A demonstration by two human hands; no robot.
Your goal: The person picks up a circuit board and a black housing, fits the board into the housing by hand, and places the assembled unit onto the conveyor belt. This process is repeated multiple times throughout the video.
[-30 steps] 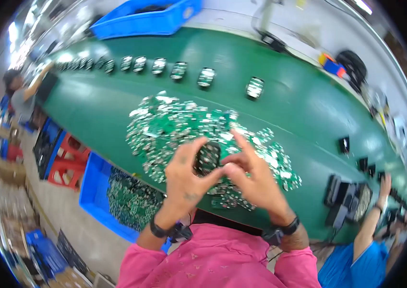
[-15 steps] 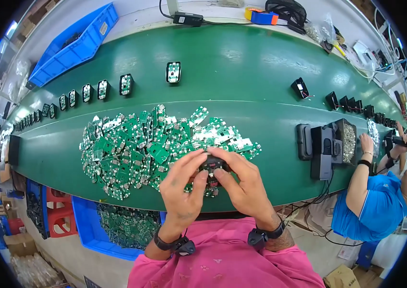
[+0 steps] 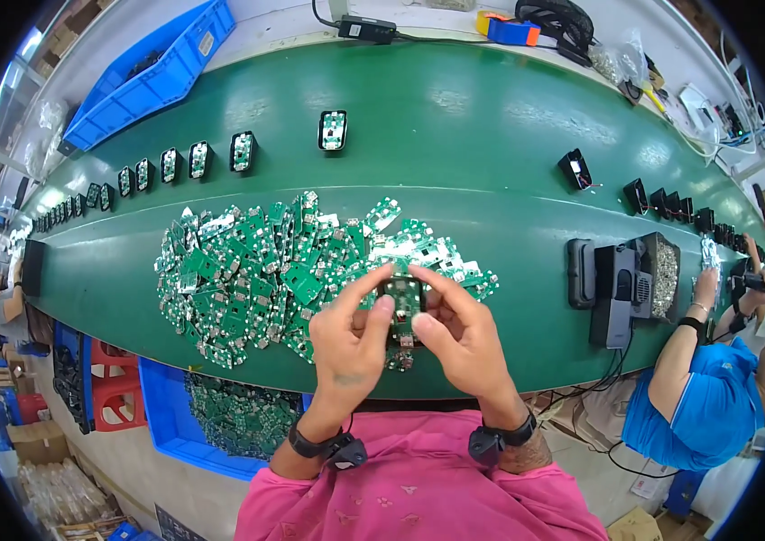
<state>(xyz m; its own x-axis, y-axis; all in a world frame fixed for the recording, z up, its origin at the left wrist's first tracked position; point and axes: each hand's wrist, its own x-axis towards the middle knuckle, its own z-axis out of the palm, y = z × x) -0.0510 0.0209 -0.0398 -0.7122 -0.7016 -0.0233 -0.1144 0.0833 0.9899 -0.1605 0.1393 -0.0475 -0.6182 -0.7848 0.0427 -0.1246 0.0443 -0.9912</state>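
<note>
Between my two hands, above the near part of the bench, is a green circuit board (image 3: pixel 406 296) that appears to sit in a small black case. My left hand (image 3: pixel 346 350) grips its left side, the thumb over the board. On the other side my right hand (image 3: pixel 465 347) has its fingertips at the far edge and its thumb low on the board. Fingers partly cover the case. Just beyond lies a wide heap of loose green circuit boards (image 3: pixel 247 279). Farther back, a black case with a board in it (image 3: pixel 332 131) stands alone.
More filled cases (image 3: pixel 199 160) line the left, and black cases with wires (image 3: pixel 574 169) the right. A grey device (image 3: pixel 612 298) stands by a bin of small parts (image 3: pixel 665 275). A blue crate (image 3: pixel 143 81) sits back left; a blue bin (image 3: pixel 166 424) is below. A co-worker (image 3: pixel 694 397) works right.
The held piece has turned: dark faces with red marks showed before, and now the green board faces up. My thumbs have shifted along it. The view has moved slightly.
</note>
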